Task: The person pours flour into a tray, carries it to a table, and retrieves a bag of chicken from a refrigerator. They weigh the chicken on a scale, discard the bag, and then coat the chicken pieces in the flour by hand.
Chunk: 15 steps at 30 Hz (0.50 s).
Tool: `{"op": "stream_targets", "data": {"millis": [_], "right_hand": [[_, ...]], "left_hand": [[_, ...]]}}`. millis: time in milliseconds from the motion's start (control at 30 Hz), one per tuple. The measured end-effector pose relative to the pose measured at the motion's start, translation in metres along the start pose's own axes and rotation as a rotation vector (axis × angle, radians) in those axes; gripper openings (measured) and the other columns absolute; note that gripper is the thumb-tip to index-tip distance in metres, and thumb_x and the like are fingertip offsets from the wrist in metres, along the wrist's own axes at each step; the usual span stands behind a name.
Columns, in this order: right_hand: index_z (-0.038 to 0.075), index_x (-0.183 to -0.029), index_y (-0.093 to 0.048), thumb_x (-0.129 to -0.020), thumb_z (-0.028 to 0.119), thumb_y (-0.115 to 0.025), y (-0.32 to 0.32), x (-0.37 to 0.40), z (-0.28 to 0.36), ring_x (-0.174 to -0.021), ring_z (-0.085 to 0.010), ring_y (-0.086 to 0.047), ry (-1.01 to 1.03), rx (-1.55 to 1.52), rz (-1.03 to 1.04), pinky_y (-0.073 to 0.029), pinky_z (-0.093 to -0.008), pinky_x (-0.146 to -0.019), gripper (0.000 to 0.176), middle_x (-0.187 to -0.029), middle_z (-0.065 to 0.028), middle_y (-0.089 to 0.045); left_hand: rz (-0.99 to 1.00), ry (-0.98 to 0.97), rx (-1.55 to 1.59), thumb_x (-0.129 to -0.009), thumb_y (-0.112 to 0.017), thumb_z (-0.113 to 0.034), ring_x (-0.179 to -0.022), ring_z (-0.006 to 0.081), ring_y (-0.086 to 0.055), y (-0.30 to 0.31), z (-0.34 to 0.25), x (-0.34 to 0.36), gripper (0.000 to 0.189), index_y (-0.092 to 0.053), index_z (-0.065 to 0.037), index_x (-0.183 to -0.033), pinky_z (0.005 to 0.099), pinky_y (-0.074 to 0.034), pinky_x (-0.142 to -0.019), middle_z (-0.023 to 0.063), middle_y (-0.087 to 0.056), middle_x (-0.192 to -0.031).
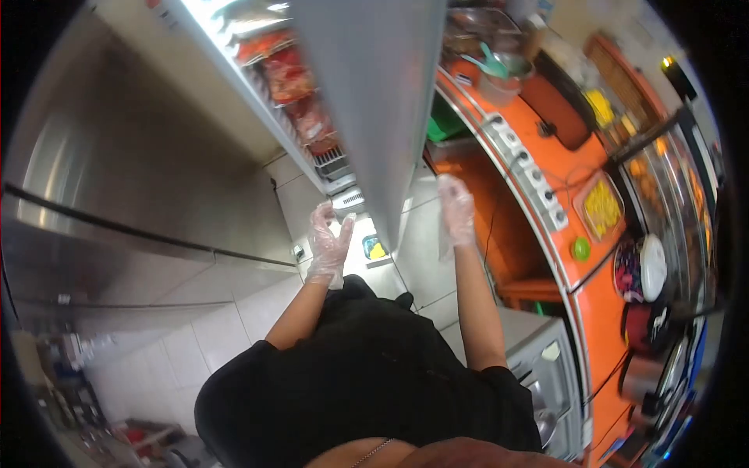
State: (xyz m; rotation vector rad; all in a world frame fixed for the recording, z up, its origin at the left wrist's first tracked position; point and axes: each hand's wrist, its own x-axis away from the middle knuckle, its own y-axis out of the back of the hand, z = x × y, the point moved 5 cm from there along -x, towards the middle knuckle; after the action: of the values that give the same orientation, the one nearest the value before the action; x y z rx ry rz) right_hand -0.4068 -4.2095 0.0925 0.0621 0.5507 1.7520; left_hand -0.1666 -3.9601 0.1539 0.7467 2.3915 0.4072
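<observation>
My left hand [331, 243], in a clear plastic glove, is held in front of an upright fridge [234, 70]; its fingers and thumb are apart and nothing is in them. Over to the right, my right hand [457, 210], gloved the same way, is raised beside the grey fridge door [359, 101]. Its fingers look loosely extended with nothing held, though they blur a little. The door stands open between the two hands. Bags of red food, perhaps meat [285, 74], lie on the lit wire shelves inside.
A curved orange counter [558, 195] runs along the right, carrying a power strip [527, 168], a tray of yellow food [602, 206], a green lime-like fruit [580, 249] and a tub with a turquoise utensil [499, 86]. Large steel doors [140, 148] line the left. Pale tiles [211, 327] cover the floor.
</observation>
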Motion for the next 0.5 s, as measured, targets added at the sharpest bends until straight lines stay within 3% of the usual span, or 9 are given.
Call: {"op": "stream_targets", "data": {"millis": [33,67,100,133,200,233,333,433,500], "right_hand": [[-0.001,-0.115,-0.069,-0.099,0.042,-0.06,0.018,-0.028,0.045,-0.092,-0.0227,-0.067,-0.144,-0.146,-0.112,-0.052,-0.0373,-0.086,0.046,-0.1,-0.0107,-0.073],[-0.002,-0.114,-0.068,-0.099,0.046,-0.06,0.026,-0.048,0.043,-0.102,-0.0217,-0.064,-0.274,-0.255,-0.085,-0.049,-0.037,-0.094,0.051,-0.101,-0.0125,-0.072],[-0.002,-0.114,-0.068,-0.098,0.049,-0.06,0.02,-0.077,-0.028,-0.104,-0.0206,-0.064,-0.252,-0.216,-0.128,-0.051,-0.0356,-0.089,0.054,-0.101,-0.0116,-0.071],[-0.002,-0.114,-0.068,-0.098,0.049,-0.06,0.008,-0.086,-0.022,-0.104,-0.0206,-0.064,-0.243,-0.217,-0.109,-0.051,-0.0356,-0.089,0.054,-0.101,-0.0116,-0.071],[-0.002,-0.115,-0.068,-0.099,0.047,-0.058,0.017,-0.081,-0.029,-0.106,-0.0207,-0.064,-0.265,0.002,0.026,-0.05,-0.0364,-0.091,0.052,-0.104,-0.0115,-0.071],[-0.002,-0.116,-0.068,-0.099,0.046,-0.057,0.028,-0.112,-0.038,-0.106,-0.0207,-0.064,-0.272,0.114,0.088,-0.049,-0.0368,-0.092,0.052,-0.105,-0.0114,-0.071],[-0.001,-0.118,-0.067,-0.1,0.044,-0.054,0.056,-0.108,-0.058,-0.108,-0.0209,-0.064,-0.297,0.457,0.259,-0.048,-0.0379,-0.094,0.05,-0.109,-0.0112,-0.071],[0.0,-0.12,-0.067,-0.101,0.041,-0.051,0.103,-0.099,-0.089,-0.11,-0.021,-0.064,-0.361,0.797,0.408,-0.046,-0.039,-0.096,0.048,-0.113,-0.0111,-0.07],[0.001,-0.121,-0.067,-0.101,0.04,-0.05,0.116,-0.087,-0.096,-0.111,-0.0212,-0.064,-0.412,1.02,0.496,-0.045,-0.0398,-0.098,0.047,-0.116,-0.0109,-0.07]], "left_hand": [[0.052,0.112,-0.04,-0.084,-0.08,-0.029,-0.104,0.0273,-0.062,-0.003,0.011,0.001,0.057,-0.053,-0.003,-0.127,0.0413,-0.05,-0.094,0.014,-0.061,-0.113],[0.023,0.124,-0.043,-0.084,-0.08,-0.029,-0.104,0.0273,-0.062,0.0,0.021,0.0,0.057,-0.053,-0.003,-0.127,0.0413,-0.05,-0.094,0.014,-0.061,-0.113],[0.002,0.141,-0.007,-0.085,-0.079,-0.029,-0.104,0.0269,-0.062,0.002,0.037,-0.008,0.053,-0.055,-0.003,-0.124,0.0409,-0.05,-0.094,0.0144,-0.061,-0.113],[-0.021,0.154,0.027,-0.086,-0.079,-0.029,-0.104,0.0266,-0.063,0.006,0.047,-0.014,0.05,-0.057,-0.002,-0.121,0.0405,-0.05,-0.094,0.0147,-0.061,-0.112],[-0.1,0.113,-0.022,-0.086,-0.078,-0.029,-0.101,0.0258,-0.064,0.026,0.041,-0.037,0.046,-0.06,-0.001,-0.117,0.0386,-0.052,-0.092,0.0147,-0.064,-0.109],[-0.107,0.144,-0.035,-0.087,-0.078,-0.029,-0.099,0.0253,-0.065,0.035,0.048,-0.048,0.045,-0.061,-0.001,-0.116,0.0379,-0.052,-0.091,0.0147,-0.065,-0.108],[-0.115,0.256,0.011,-0.088,-0.078,-0.027,-0.092,0.0232,-0.067,0.05,0.063,-0.088,0.041,-0.064,0.0,-0.115,0.0355,-0.054,-0.087,0.0136,-0.068,-0.103],[-0.073,0.024,-0.027,-0.09,-0.075,-0.021,-0.093,0.0189,-0.067,0.056,0.057,-0.161,0.036,-0.064,-0.002,-0.118,0.0323,-0.053,-0.089,0.0101,-0.07,-0.101],[-0.082,0.023,0.324,-0.094,-0.071,-0.016,-0.099,0.0166,-0.066,0.047,0.051,-0.223,0.035,-0.061,-0.002,-0.125,0.0313,-0.054,-0.091,0.0093,-0.069,-0.108]]}}
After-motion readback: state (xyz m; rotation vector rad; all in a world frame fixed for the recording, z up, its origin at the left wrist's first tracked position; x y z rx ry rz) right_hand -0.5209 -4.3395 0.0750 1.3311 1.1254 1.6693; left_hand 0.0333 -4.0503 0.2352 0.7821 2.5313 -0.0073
